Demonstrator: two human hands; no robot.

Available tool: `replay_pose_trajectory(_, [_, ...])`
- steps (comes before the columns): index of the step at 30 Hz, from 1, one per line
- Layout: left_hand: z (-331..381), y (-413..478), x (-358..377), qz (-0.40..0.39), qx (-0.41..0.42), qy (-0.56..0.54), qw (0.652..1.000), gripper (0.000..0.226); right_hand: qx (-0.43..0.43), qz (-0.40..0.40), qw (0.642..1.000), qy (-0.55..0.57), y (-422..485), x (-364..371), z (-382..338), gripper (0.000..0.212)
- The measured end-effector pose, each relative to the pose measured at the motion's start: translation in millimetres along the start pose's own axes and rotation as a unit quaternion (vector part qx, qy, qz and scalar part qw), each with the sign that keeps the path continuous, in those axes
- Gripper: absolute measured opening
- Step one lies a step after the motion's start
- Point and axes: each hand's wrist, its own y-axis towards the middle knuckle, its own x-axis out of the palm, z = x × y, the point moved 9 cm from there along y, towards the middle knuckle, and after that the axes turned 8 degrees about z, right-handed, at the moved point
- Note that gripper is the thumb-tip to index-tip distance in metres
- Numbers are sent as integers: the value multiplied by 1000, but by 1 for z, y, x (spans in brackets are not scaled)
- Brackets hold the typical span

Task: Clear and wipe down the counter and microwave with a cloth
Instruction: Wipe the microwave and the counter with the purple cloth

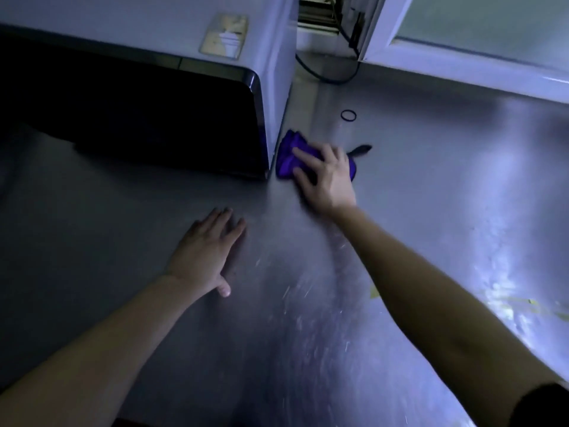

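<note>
In the head view, the stainless-steel worktop (431, 211) fills most of the picture. The microwave (154, 103) stands at ten to eleven o'clock, its dark door facing the person and a worn sticker (224, 35) on its pale top.

The purple cloth (286, 155) lies bunched on the worktop at twelve o'clock, touching or all but touching the microwave's near right corner. The right hand (326, 174) lies on top of it with fingers spread and fairly straight, pressing it down rather than gripping it. The left hand (206, 251), at about eight o'clock just below centre, rests palm-down and flat on the bare metal and holds nothing, apparently as a brace.

A black elastic ring (348, 115) lies at one o'clock, beyond the cloth. A small dark scrap (361, 149) sits just beside the right hand's far side. A black cable (326, 73) loops behind the microwave below the white window frame (462, 63). Yellowish bits (375, 292) lie at four o'clock.

The step in hand looks like wiping the worktop along the microwave's right side. The next move probably calls for firm, flat pressure through the sweep, and for lifting the ring and scrap clear so the cloth does not drag them along.
</note>
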Motion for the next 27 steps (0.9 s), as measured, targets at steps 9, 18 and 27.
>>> replay_pose_trajectory(9, [2, -1, 0, -12, -14, -9, 1000, 163, -117, -32, 992, 33, -79, -36, 21, 37])
replay_pose_trajectory(18, [1, -1, 0, -6, -19, -5, 1000, 164, -25, -31, 995, 90, -123, -29, -24, 32])
replay_pose_trajectory(27, [6, -1, -3, -16, -18, 1, 1000, 160, 2, 15, 1000, 22, 9, -48, 86, 36])
